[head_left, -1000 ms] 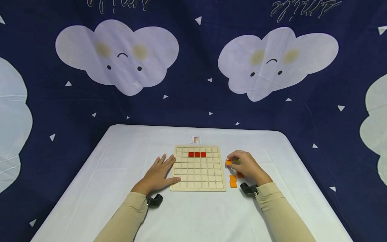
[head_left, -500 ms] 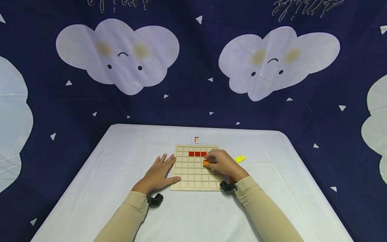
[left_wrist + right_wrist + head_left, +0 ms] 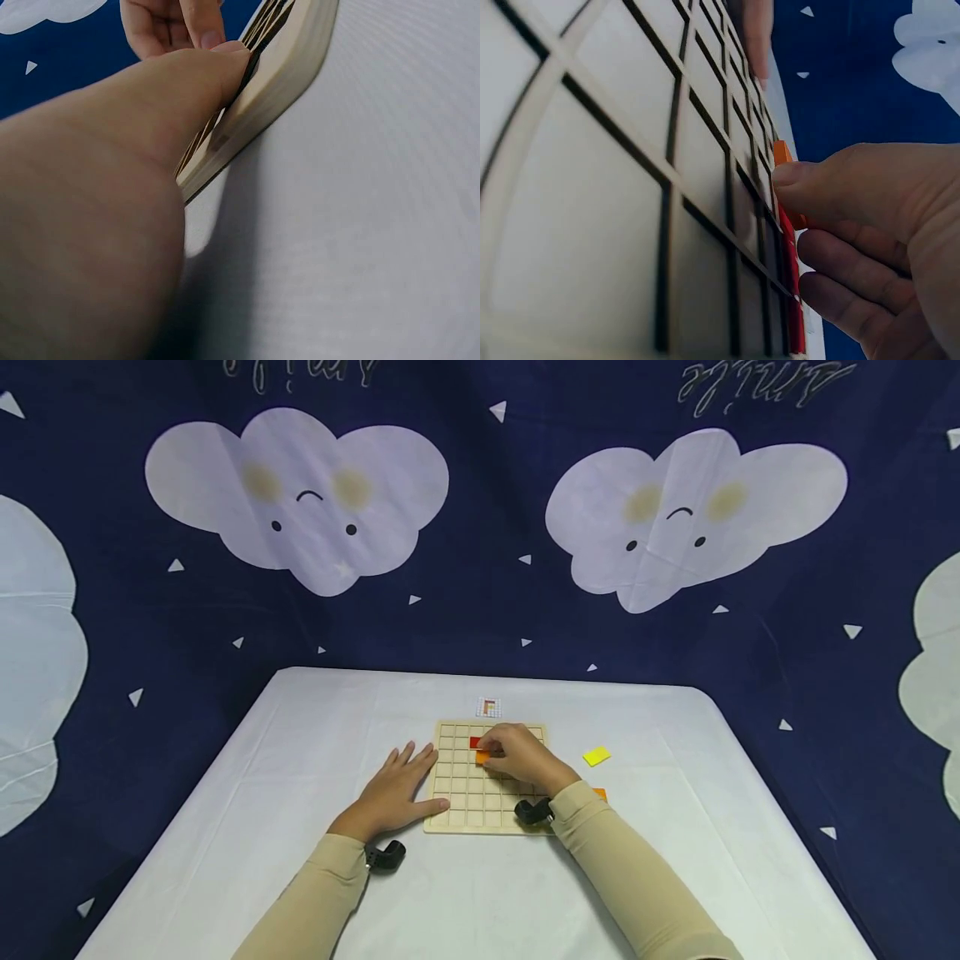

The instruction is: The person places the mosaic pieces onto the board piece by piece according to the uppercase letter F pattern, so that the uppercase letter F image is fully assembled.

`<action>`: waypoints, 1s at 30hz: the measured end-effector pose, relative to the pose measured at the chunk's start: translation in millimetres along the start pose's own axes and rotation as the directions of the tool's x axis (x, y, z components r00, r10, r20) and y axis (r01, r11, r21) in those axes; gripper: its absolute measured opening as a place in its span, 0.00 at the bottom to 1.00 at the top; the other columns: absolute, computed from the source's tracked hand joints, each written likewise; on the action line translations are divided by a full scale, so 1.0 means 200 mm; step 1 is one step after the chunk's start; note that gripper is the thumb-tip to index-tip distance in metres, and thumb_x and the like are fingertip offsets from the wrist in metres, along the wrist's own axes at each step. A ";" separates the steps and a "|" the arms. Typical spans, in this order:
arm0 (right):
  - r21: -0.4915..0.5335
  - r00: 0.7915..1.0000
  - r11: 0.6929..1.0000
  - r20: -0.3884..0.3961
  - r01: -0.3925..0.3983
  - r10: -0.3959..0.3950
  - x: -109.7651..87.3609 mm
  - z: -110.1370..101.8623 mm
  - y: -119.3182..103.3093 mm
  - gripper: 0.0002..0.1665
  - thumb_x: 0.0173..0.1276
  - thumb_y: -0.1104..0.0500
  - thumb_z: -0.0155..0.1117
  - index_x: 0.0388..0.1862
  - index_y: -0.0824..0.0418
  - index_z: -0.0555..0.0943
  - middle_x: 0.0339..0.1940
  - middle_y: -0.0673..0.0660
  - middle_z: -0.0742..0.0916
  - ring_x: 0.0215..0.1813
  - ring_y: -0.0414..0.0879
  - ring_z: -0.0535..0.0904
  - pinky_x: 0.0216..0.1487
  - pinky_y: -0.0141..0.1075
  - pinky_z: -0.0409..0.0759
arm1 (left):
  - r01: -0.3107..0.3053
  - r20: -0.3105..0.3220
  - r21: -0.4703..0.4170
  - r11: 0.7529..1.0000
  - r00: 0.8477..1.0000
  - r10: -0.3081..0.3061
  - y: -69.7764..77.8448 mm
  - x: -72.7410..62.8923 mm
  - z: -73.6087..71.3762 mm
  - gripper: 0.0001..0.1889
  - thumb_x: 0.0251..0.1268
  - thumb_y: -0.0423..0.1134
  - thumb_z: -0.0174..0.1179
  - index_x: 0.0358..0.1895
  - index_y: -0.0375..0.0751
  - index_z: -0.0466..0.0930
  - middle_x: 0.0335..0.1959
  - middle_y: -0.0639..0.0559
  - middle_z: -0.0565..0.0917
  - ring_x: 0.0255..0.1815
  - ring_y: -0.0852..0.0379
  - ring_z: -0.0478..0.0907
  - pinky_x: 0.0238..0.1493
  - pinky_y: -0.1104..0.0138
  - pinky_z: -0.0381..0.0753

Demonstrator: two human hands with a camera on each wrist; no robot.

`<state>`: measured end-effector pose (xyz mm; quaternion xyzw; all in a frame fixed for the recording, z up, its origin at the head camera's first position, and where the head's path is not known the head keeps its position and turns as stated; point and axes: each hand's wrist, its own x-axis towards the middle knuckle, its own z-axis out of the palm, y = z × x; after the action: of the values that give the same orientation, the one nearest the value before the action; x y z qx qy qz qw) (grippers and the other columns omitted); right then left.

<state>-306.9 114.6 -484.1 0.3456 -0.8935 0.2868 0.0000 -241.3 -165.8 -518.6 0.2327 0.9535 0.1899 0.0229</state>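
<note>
My right hand (image 3: pixel 521 755) pinches an orange square tile (image 3: pixel 482 759) between thumb and fingers, close over the wooden grid board (image 3: pixel 467 818). In the right wrist view the orange tile (image 3: pixel 781 152) shows at the thumb tip, near red tiles (image 3: pixel 789 262) set in the board. One red tile (image 3: pixel 475 742) stays visible in the head view; the hand covers the others. My left hand (image 3: pixel 393 793) rests spread at the board's left edge, its thumb over the rim. The left wrist view shows that thumb (image 3: pixel 202 75) on the board's thick edge (image 3: pixel 300 75).
Behind the board lies a small printed pattern card (image 3: pixel 489 707). A yellow tile (image 3: pixel 597 756) is on the white table (image 3: pixel 360 702) to the right. Another orange tile (image 3: pixel 601 793) peeks out beside the right sleeve. A dark blue cloud-print cloth (image 3: pixel 480 527) hangs behind the table.
My right hand has carried the orange tile leftward from the loose tiles right of the board to below the red tiles. The left hand has kept its place.
</note>
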 end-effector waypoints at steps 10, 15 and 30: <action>-0.004 1.000 1.000 0.005 0.010 -0.010 0.05 0.04 -0.01 0.15 0.66 0.66 0.78 0.51 0.63 0.89 0.45 0.52 0.89 0.48 0.44 0.85 0.52 0.37 0.84 | 0.003 0.008 0.009 1.000 1.000 -0.003 0.00 0.00 -0.01 0.54 0.67 0.76 0.56 0.85 0.40 0.57 0.85 0.47 0.56 0.85 0.40 0.41 0.82 0.48 0.37; -0.013 1.000 1.000 -0.002 -0.007 0.007 0.07 0.04 -0.01 0.15 0.67 0.66 0.78 0.52 0.64 0.89 0.46 0.53 0.89 0.49 0.45 0.85 0.53 0.37 0.84 | 0.005 0.010 0.009 1.000 1.000 -0.005 0.00 0.00 -0.02 0.54 0.68 0.75 0.56 0.85 0.40 0.57 0.85 0.47 0.55 0.85 0.41 0.41 0.82 0.48 0.37; -0.044 1.000 0.999 0.006 -0.020 0.020 0.08 0.06 -0.02 0.15 0.66 0.66 0.78 0.51 0.64 0.89 0.43 0.52 0.89 0.46 0.44 0.84 0.51 0.36 0.84 | -0.003 0.019 0.030 1.000 1.000 0.003 -0.01 0.01 0.00 0.54 0.68 0.76 0.55 0.85 0.39 0.56 0.85 0.46 0.55 0.85 0.40 0.42 0.82 0.48 0.36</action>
<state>-314.6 95.5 -488.5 0.3375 -0.9029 0.2662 0.0019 -243.0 -166.4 -518.7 0.2363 0.9556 0.1736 0.0279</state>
